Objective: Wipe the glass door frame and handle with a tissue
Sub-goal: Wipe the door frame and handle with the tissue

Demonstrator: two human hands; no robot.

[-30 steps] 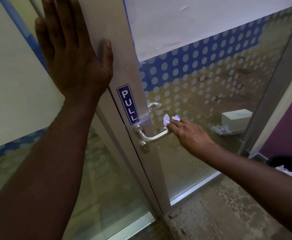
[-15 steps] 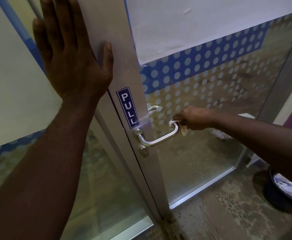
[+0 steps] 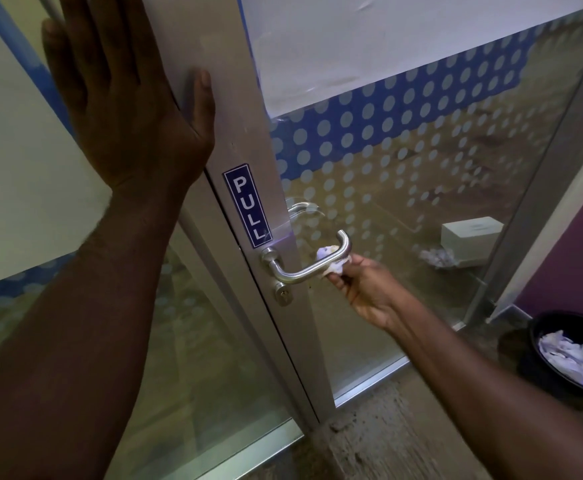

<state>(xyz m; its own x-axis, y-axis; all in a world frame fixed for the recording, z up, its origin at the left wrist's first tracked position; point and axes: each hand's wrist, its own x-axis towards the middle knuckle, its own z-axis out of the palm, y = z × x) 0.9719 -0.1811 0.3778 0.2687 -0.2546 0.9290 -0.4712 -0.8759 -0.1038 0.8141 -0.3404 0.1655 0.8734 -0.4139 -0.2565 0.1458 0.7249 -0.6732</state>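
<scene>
The grey metal door frame (image 3: 248,109) runs down the middle, with a blue PULL sticker (image 3: 247,205) on it. A silver lever handle (image 3: 312,265) sticks out below the sticker. My right hand (image 3: 366,289) pinches a crumpled white tissue (image 3: 331,259) against the underside of the handle's outer end. My left hand (image 3: 127,109) lies flat on the frame's upper part, fingers spread, thumb on the metal. The glass door (image 3: 404,168) carries a white dot pattern and a blue band.
A black bin (image 3: 539,344) with crumpled tissues stands on the floor at the right. Behind the glass lie a white box (image 3: 470,233) and a wad of paper (image 3: 437,258). A purple wall (image 3: 574,244) borders the right side.
My right hand has dropped from the top of the handle's end to beneath it, palm turned up, still with the tissue. My left hand has stayed flat on the frame.
</scene>
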